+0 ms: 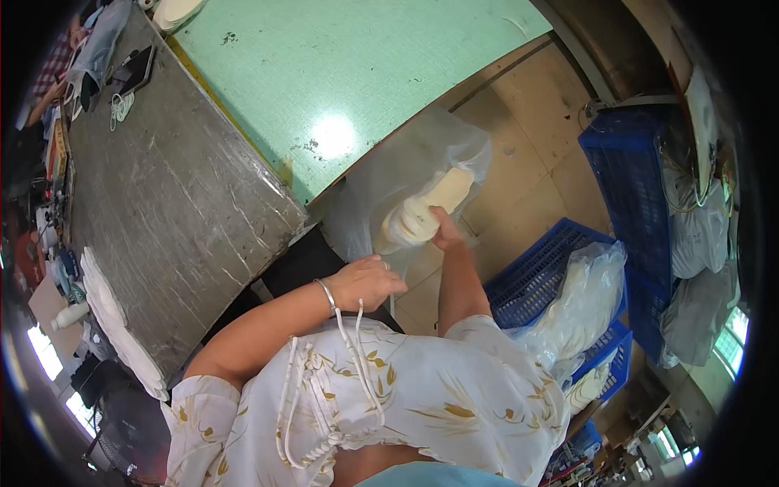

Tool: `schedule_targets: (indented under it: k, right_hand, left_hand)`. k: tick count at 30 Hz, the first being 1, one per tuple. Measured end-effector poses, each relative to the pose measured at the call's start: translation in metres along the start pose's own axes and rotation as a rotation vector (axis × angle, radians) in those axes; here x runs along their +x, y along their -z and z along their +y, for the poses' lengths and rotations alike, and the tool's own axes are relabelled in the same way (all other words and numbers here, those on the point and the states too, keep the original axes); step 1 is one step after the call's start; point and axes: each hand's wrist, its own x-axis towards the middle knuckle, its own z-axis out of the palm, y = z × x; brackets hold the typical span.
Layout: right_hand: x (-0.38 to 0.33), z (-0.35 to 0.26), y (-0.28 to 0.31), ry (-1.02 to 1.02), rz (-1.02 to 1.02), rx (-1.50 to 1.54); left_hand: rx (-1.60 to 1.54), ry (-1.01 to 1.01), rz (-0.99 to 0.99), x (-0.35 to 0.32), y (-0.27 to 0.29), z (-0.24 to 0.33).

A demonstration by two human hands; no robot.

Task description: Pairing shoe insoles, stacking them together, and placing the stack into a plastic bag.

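Observation:
My right hand is closed round the near end of a stack of cream insoles, which lies inside or against a clear plastic bag. Some of the pieces fan apart at the left of the stack. The bag hangs below the green table's edge, its far side spread over the floor. Nearer to my body, my left hand is closed in a fist at the bag's near edge and seems to pinch the film. Its fingertips are partly hidden. A bracelet circles the left wrist.
A green tabletop lies ahead, and a scratched grey table adjoins it at the left. Blue crates stand at the right, one carrying a filled plastic bag. White layered pieces line the grey table's near-left edge. Another person's arm shows far left.

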Motion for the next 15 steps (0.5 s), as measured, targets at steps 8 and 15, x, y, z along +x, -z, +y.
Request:
schedule_targets:
  k: [8, 15]
  right_hand:
    - [0.049, 0.037, -0.057, 0.137, 0.551, -0.385]
    - [0.056, -0.014, 0.002, 0.409, 0.993, -1.242]
  left_hand:
    - [-0.078, -0.014, 0.066, -0.011, 0.023, -0.001]
    - [-0.071, 0.089, 0.016, -0.021, 0.013, -0.008]
